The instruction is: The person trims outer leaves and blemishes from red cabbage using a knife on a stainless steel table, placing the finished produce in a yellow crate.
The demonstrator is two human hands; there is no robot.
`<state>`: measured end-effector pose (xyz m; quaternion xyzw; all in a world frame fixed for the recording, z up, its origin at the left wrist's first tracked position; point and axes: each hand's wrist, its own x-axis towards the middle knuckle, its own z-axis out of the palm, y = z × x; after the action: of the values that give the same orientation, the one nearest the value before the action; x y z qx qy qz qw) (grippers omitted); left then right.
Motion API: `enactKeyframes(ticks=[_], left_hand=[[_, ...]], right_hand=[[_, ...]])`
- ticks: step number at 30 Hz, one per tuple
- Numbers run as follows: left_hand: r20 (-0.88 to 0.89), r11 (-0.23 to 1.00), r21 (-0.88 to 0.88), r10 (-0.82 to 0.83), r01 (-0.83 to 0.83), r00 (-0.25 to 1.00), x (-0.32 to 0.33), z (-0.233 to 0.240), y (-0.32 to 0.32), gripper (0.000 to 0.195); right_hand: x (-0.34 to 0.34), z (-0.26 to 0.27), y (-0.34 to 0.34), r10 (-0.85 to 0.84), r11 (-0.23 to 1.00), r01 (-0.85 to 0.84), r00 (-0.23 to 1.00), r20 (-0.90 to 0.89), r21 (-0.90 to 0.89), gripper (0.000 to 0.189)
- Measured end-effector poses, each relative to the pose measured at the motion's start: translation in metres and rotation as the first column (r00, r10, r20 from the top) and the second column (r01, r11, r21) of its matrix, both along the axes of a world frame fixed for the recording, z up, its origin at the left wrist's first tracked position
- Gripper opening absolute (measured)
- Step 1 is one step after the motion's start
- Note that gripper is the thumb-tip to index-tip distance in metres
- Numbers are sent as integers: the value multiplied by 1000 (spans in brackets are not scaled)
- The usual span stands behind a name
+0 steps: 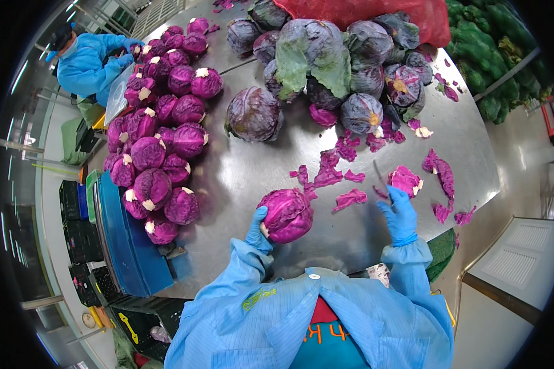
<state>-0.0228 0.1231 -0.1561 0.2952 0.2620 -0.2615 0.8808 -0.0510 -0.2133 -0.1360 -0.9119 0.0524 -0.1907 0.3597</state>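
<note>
My left hand (258, 234), in a blue glove, grips a peeled red cabbage (287, 216) from its left side, close to the table's near edge. Also gloved, my right hand (401, 217) holds a knife (379, 172) whose thin, slightly blurred blade points away from me. The knife is apart from the cabbage. Just beyond my right fingers lies a cupped purple leaf piece (405, 180) with a pale stem end. Torn leaf scraps (328, 174) are strewn between the held cabbage and the far heap. One loose scrap (350, 199) lies between my hands.
Peeled cabbages (152, 189) crowd the left side of the steel table (240, 180). Untrimmed cabbages (255, 114) are heaped at the back by a red mesh sack (374, 11). A co-worker (85, 62) stands far left. Blue bins (129, 235) and black crates (143, 323) flank the table's left.
</note>
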Motion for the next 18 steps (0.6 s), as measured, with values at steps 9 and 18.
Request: enactKeyframes(ticks=[9, 18], left_hand=[[83, 942, -233, -228, 241, 970, -8, 40, -23, 83], [27, 935, -289, -204, 203, 979, -25, 41, -19, 78]], right_hand=[[64, 63, 70, 758, 553, -718, 644, 102, 423, 31], [44, 70, 58, 806, 583, -539, 476, -351, 607, 32]])
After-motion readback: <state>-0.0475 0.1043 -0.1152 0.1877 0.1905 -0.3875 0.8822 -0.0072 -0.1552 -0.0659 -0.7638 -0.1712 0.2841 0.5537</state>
